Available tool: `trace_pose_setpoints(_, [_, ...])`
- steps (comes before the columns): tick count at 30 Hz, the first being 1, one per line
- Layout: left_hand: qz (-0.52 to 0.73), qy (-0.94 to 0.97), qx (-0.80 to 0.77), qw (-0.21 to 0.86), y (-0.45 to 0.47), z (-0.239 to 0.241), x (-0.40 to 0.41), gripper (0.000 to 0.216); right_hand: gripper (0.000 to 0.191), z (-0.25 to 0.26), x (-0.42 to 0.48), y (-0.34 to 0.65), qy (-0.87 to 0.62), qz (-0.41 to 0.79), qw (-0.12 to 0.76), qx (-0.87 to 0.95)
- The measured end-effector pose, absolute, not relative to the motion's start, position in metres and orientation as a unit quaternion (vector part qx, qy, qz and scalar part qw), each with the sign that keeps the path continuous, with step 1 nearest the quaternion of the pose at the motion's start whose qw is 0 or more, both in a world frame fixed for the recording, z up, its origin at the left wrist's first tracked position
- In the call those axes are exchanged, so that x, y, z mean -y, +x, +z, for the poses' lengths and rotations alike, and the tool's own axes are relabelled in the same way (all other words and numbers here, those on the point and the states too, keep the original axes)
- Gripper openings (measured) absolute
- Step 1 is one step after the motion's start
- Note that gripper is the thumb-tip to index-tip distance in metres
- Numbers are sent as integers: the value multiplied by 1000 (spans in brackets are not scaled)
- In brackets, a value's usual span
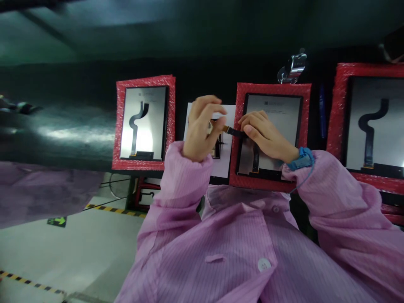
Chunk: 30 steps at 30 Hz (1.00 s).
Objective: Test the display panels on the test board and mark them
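My left hand (202,126) is pinched on the gold-tipped end of a black flex cable (232,131) that comes off a display panel (277,122). The panel lies in a red foam tray (241,139) in front of me. My right hand (265,134) is closed on the same cable, right over the panel's left side, with a blue wrist strap (303,159) on that wrist. Beneath my left hand lies a white sheet (224,162) with a small dark part on it. Both arms wear pink striped sleeves.
A second red tray (144,82) with a panel and its curved black cable lies at left, a third red tray (342,109) at right. A metal clip (293,67) stands behind the middle tray. At far left is another person's pink sleeve (41,189); grey floor with yellow-black tape (120,209) shows below.
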State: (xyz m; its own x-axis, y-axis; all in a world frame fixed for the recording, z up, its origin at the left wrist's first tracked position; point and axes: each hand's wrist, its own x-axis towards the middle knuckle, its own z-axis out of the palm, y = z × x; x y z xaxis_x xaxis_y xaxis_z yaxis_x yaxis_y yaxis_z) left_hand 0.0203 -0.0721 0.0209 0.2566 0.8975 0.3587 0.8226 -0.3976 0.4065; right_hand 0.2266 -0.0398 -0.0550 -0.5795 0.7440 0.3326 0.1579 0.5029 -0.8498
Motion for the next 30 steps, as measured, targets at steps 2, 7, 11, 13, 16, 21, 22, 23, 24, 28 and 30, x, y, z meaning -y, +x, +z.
trace_pose_setpoints(2, [312,727,-612,23,18,17,101,22,47,-53,41,228,-300,411,383,771])
trace_pose_setpoints(7, [149,705,-693,-28,20,-17,161,34,50,-57,42,228,-356,381,421,742])
trace_pose_setpoints(11, [89,714,-690,-72,23,-36,173,41,49,-59,43,233,-387,363,451,717])
trace_pose_setpoints(13, [86,718,-686,-79,23,-38,172,41,47,-59,45,238,-406,356,463,703])
trace_pose_setpoints(16, [90,719,-683,-89,21,-38,171,41,46,-56,48,246,-429,344,480,684])
trace_pose_setpoints(21, [87,730,-668,-114,20,-40,172,43,42,-51,48,264,-458,332,499,656])
trace_pose_setpoints(22, [86,733,-665,-117,20,-40,172,43,41,-51,50,268,-465,330,504,649])
trace_pose_setpoints(23, [85,734,-664,-117,20,-40,172,44,39,-52,53,272,-473,328,509,640])
trace_pose_setpoints(24, [85,734,-664,-117,20,-41,172,44,37,-53,58,276,-484,327,513,630])
trace_pose_setpoints(28, [87,731,-668,-109,18,-39,171,43,23,-65,95,292,-560,290,483,608])
trace_pose_setpoints(30, [85,733,-668,-95,18,-37,171,43,21,-71,121,297,-600,251,449,613])
